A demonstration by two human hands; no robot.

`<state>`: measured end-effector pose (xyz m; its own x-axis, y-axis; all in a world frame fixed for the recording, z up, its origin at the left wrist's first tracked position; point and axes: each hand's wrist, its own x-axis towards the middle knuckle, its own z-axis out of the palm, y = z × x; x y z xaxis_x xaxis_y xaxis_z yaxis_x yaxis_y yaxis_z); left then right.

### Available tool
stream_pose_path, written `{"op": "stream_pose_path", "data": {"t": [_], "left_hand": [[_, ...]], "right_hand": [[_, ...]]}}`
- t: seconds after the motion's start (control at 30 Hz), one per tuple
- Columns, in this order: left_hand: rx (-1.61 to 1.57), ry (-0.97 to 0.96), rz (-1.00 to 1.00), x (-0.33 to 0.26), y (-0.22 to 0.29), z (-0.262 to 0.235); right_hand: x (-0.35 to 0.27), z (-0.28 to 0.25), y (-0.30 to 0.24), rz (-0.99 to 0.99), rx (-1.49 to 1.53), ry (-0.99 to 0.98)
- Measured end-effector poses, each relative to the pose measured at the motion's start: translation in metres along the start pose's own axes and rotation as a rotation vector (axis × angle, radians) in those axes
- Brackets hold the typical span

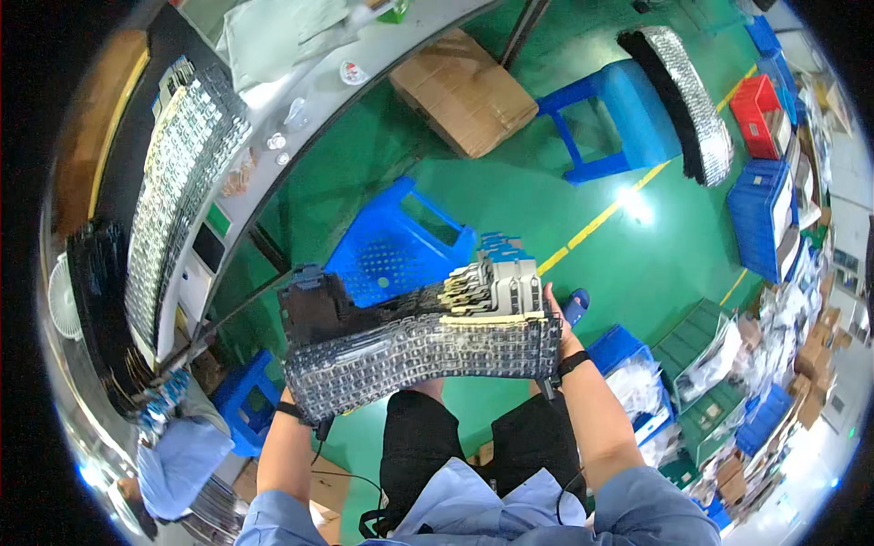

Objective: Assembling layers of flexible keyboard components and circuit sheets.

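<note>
In front of my body I carry a long row of keyboards (428, 357) pressed together, mostly black, with beige ones near the right end. It sags slightly along its length. At its right end my right hand (564, 332) grips it, fingers and thumb partly in sight. My left hand (289, 398) supports the left end from below and behind; its fingers are hidden by the keyboards. Both wrists wear dark bands, and a thin cable hangs by the left one.
A blue stool (391, 250) stands just beyond the keyboards, another stool (628, 118) farther right. A cardboard box (464, 91) lies near the bench (314, 114), where more keyboards (177, 196) are stacked. Bins (763, 218) line the right. A co-worker (187, 455) is at left.
</note>
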<state>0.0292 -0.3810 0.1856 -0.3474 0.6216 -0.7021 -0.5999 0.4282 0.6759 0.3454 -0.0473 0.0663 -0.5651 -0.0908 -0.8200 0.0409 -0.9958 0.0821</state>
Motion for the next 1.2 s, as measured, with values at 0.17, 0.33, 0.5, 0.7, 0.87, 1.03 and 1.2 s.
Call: {"op": "stream_pose_path", "data": {"t": [0.17,0.33,0.5,0.7,0.87,1.03,1.2], "left_hand": [[-0.013,0.033,0.077,-0.047,-0.031,0.095],[-0.052,0.035,0.150,0.032,0.026,0.242],[-0.157,0.043,0.241,0.009,-0.007,0.349],[-0.299,0.112,0.323,0.090,0.018,0.451],[-0.398,0.211,0.297,0.135,0.038,0.497],[-0.549,0.345,0.295,0.202,0.061,0.564],[-0.697,0.556,0.267,0.239,0.052,0.635]], "right_hand": [[-0.056,-0.005,-0.071,0.114,-0.203,0.057],[-0.131,-0.007,-0.167,0.098,-0.418,0.108],[-0.198,0.005,-0.300,0.139,-0.520,0.258],[-0.206,0.082,-0.449,0.135,-0.737,0.154],[-0.160,0.190,-0.531,0.230,-0.883,0.098],[-0.094,0.298,-0.585,0.398,-1.126,-0.078],[-0.041,0.351,-0.550,0.349,-1.672,-0.029]]}}
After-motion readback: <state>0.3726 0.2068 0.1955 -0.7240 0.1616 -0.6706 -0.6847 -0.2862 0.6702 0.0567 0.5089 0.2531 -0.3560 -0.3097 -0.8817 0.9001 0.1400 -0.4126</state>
